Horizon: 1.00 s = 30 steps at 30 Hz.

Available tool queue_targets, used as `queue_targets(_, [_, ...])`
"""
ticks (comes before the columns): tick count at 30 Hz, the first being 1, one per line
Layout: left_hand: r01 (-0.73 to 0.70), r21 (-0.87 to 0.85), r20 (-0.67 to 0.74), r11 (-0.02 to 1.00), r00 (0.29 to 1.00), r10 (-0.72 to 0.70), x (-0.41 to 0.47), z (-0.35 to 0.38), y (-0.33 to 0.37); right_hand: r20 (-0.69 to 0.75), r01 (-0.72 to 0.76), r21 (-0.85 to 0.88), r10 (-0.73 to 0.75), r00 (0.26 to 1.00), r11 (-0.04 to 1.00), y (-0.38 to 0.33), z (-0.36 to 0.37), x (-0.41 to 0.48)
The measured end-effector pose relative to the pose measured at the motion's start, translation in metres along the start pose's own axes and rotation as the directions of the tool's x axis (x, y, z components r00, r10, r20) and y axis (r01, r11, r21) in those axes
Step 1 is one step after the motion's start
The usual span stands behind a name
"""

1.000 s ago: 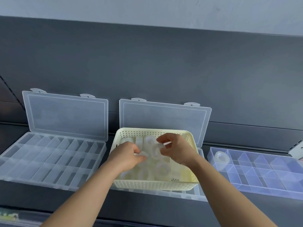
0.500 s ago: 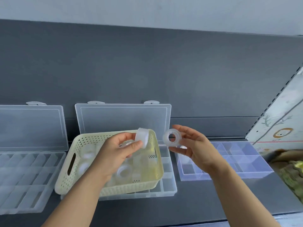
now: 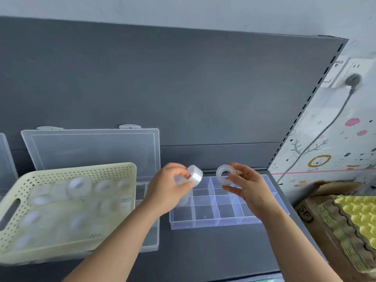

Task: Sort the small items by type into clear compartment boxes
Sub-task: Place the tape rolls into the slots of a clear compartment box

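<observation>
On the dark shelf [image 3: 203,253], left of centre: cream basket [image 3: 85,169] resting on an open clear box [image 3: 151,239], loaded with blurred tape rolls [image 3: 78,185]; count not readable. Right of it, divided box [image 3: 211,223], directly beneath both hands. Left hand [image 3: 168,192] grips one roll [image 3: 195,176], edge toward camera, thumb and fingers curled round it. Right hand [image 3: 250,192] pinches a second roll [image 3: 225,175], hole toward camera. Both hang over the far compartments; judged drop is straight down. Divided box's left side hidden behind the left wrist.
</observation>
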<state>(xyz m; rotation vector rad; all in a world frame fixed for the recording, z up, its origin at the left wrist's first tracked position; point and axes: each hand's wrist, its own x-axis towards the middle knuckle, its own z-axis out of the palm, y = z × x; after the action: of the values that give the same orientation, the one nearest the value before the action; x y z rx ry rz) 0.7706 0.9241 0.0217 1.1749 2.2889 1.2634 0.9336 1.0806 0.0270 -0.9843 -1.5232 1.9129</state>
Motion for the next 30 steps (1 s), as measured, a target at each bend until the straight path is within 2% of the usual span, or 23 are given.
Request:
queue_targets(3, [-0.075, 0.240, 0.101, 0.968, 0.994, 0.052, 0.014, 0.027, 0.005, 0.000, 0.000, -0.007, 0.000, 1.000, 1.000, 0.002, -0.019, 0.008])
queue_targets(8, [-0.127, 0.468, 0.239, 0.875, 0.971, 0.013, 0.033, 0.049, 0.008, 0.021, -0.012, 0.012, 0.012, 1.000, 1.000, 0.006, -0.038, 0.019])
queue_targets(13, [-0.162, 0.594, 0.269, 0.788, 0.963, -0.005, 0.040, 0.062, 0.002, 0.052, -0.015, 0.037, 0.013, 0.999, 0.999, 0.011, -0.047, 0.028])
queue_targets(15, [-0.161, 0.585, 0.283, 0.795, 0.959, -0.014, 0.041, 0.062, -0.003, 0.072, -0.030, 0.040, 0.027, 0.997, 0.999, 0.011, -0.049, 0.031])
queue_targets(17, [-0.103, 0.517, 0.269, 0.850, 0.962, -0.047, 0.038, 0.059, -0.008, 0.099, -0.040, 0.014, 0.038, 0.994, 0.999, 0.013, -0.049, 0.034])
queue_targets(19, [0.000, 0.389, 0.170, 0.921, 0.983, -0.071, 0.032, 0.054, -0.011, 0.125, -0.031, -0.041, 0.036, 0.992, 0.999, 0.016, -0.044, 0.040])
queue_targets(21, [0.154, 0.154, 0.004, 0.976, 0.988, -0.156, 0.023, 0.048, -0.008, 0.135, 0.008, -0.148, 0.013, 0.991, 0.989, 0.018, -0.034, 0.046])
queue_targets(22, [0.241, -0.008, -0.052, 0.970, 0.969, -0.241, 0.019, 0.044, -0.008, 0.146, 0.035, -0.216, -0.003, 0.989, 0.976, 0.018, -0.028, 0.049])
queue_targets(23, [0.316, -0.188, -0.060, 0.930, 0.941, -0.332, 0.015, 0.041, -0.006, 0.165, 0.071, -0.299, -0.022, 0.986, 0.952, 0.019, -0.022, 0.053])
queue_targets(25, [0.400, -0.482, 0.022, 0.779, 0.895, -0.445, 0.006, 0.035, -0.008, 0.226, 0.162, -0.480, -0.057, 0.972, 0.862, 0.020, -0.010, 0.059])
queue_targets(27, [0.403, -0.650, 0.079, 0.644, 0.879, -0.470, -0.001, 0.031, -0.014, 0.269, 0.245, -0.627, -0.089, 0.959, 0.739, 0.027, 0.002, 0.066])
queue_targets(30, [0.362, -0.784, 0.089, 0.504, 0.870, -0.485, -0.009, 0.029, -0.015, 0.287, 0.316, -0.773, -0.142, 0.947, 0.550, 0.034, 0.015, 0.073])
